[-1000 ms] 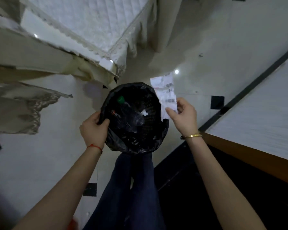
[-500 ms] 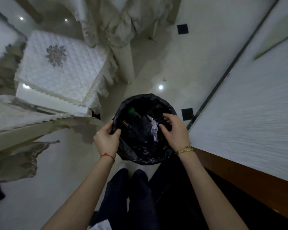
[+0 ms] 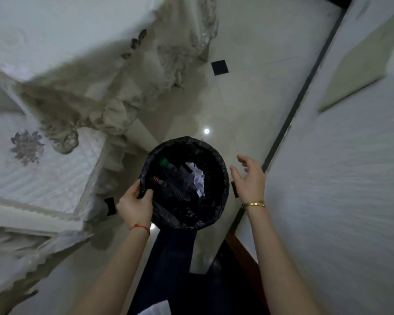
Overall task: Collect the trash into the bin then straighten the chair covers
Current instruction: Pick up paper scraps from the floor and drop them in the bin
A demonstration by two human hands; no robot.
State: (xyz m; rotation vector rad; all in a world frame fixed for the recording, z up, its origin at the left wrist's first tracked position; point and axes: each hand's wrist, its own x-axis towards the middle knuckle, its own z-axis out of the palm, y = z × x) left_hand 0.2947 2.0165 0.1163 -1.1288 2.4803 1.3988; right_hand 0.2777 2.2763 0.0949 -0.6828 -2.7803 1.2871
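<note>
A round bin lined with a black bag (image 3: 216, 201) hangs in front of me over the floor. My left hand (image 3: 135, 205) grips its near left rim. Inside lie crumpled white paper (image 3: 197, 178), a clear bottle with a green cap (image 3: 163, 162) and another bottle with a reddish cap (image 3: 155, 179). My right hand (image 3: 250, 178) is just right of the bin, outside the rim, fingers spread and holding nothing. A chair with a quilted white cover (image 3: 43, 164) stands to the left, and a rumpled lace-edged cover (image 3: 96, 103) drapes behind it.
A white wall or cabinet face (image 3: 339, 178) with a brown edge runs along the right, close to my right arm. The pale tiled floor (image 3: 237, 98) with small black inlays stretches ahead. My dark trouser legs are below the bin.
The receipt paper went from my right hand into the bin. My right hand then came out of the bin and opened beside it. The view swung up and left.
</note>
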